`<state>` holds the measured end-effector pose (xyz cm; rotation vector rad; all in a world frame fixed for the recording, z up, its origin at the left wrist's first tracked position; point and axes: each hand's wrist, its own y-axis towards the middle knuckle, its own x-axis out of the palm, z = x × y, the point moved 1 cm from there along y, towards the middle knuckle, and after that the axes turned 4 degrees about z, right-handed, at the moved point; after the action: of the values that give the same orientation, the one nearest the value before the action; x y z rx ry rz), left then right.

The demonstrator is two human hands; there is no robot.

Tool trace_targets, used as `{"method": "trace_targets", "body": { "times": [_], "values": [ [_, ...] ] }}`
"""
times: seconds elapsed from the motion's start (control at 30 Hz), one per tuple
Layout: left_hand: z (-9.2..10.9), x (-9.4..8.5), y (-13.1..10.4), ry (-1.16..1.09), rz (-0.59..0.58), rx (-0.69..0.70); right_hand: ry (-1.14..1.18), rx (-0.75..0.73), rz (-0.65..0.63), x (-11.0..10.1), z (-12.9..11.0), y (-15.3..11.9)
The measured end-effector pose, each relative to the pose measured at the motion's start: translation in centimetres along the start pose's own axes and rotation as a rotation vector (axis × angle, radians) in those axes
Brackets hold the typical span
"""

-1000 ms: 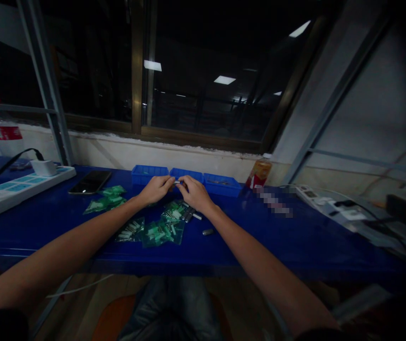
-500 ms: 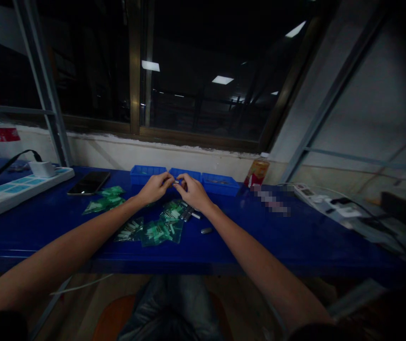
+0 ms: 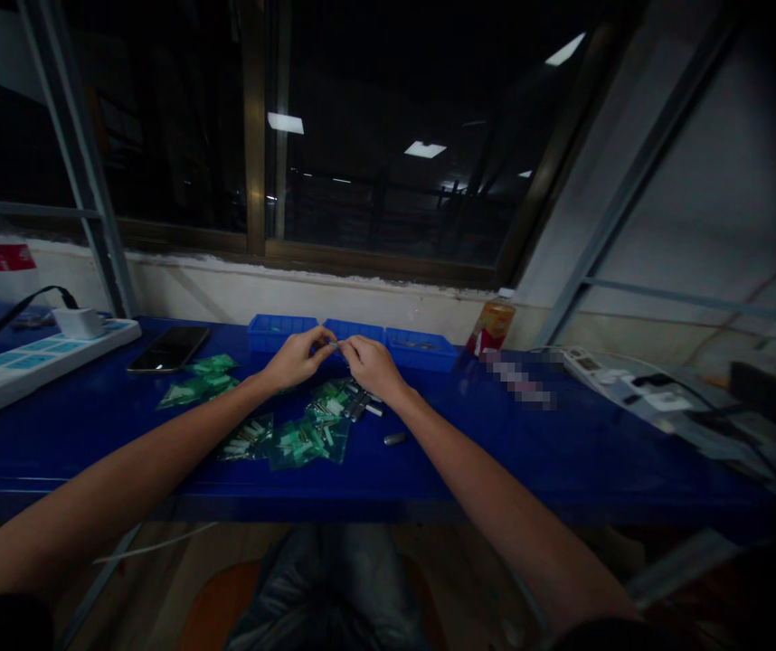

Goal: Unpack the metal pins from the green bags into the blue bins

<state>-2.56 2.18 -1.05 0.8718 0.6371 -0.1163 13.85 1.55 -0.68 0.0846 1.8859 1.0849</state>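
My left hand (image 3: 298, 359) and my right hand (image 3: 369, 365) meet above the blue table, fingertips pinched close together. A tiny part sits between them, too small to name. Just under my hands lie clear bags with green and pale small parts (image 3: 312, 441). Beside these, several dark and silvery cylinder-like pieces (image 3: 359, 405) rest below my right hand. One grey oblong piece (image 3: 394, 439) lies apart, nearer the table's front edge. Behind my fingers stand blue trays: a left one (image 3: 272, 336), a middle one (image 3: 361, 331) and a right one (image 3: 421, 360).
More green bags (image 3: 198, 389) lie to the left, near a phone (image 3: 168, 349) and a white power strip (image 3: 42, 363). A drink bottle (image 3: 493, 325) stands at the back right. Another power strip (image 3: 622, 393) with cables is at the right.
My right fingers have curled in more, and the small part between my fingertips shows less. The things on the table stay where they were.
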Motion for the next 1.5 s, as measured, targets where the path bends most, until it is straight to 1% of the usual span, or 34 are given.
{"method": "trace_targets", "body": {
  "times": [0.13, 0.23, 0.4, 0.57, 0.67, 0.83, 0.97, 1.1, 1.17, 1.27, 1.33, 1.4, 1.5],
  "values": [
    [0.1, -0.2, 0.1, 0.069, -0.008, -0.005, 0.048, -0.007, -0.001, -0.3, -0.2, -0.1],
    [0.2, -0.4, 0.1, 0.099, -0.024, -0.010, 0.030, -0.036, 0.003, -0.4, -0.4, -0.1],
    [0.2, -0.3, 0.0, -0.004, -0.004, -0.039, -0.028, -0.023, 0.023, -0.2, -0.5, 0.0],
    [0.2, -0.1, 0.0, -0.029, 0.007, -0.001, -0.041, 0.004, 0.001, -0.1, -0.2, 0.1],
    [0.0, -0.1, 0.2, -0.057, -0.024, 0.012, -0.019, -0.027, -0.037, -0.1, 0.0, 0.1],
    [-0.8, 0.0, 0.2, -0.239, -0.124, -0.006, -0.036, -0.070, -0.066, -0.2, -0.2, 0.0],
    [-1.4, 0.0, 0.3, -0.269, -0.175, -0.020, -0.023, -0.047, -0.071, -0.2, -0.3, 0.0],
    [-1.6, 0.0, 0.5, -0.179, -0.130, -0.074, 0.036, -0.003, -0.020, -0.4, -0.4, -0.1],
    [-1.5, 0.1, 0.5, -0.154, -0.113, -0.122, 0.048, -0.018, -0.010, -0.5, -0.6, -0.2],
    [-1.4, 0.2, 0.4, -0.186, -0.132, -0.183, 0.020, -0.062, -0.014, -0.5, -0.9, -0.3],
    [-1.5, 0.3, 0.4, -0.227, -0.142, -0.218, 0.002, -0.051, -0.009, -0.3, -0.9, -0.3],
    [-1.5, 0.4, 0.4, -0.249, -0.134, -0.212, -0.013, -0.008, 0.005, -0.1, -0.8, -0.2],
    [-1.3, 0.5, 0.3, -0.270, -0.080, -0.131, -0.033, 0.056, 0.025, 0.1, -0.4, -0.1]
  ]
}}
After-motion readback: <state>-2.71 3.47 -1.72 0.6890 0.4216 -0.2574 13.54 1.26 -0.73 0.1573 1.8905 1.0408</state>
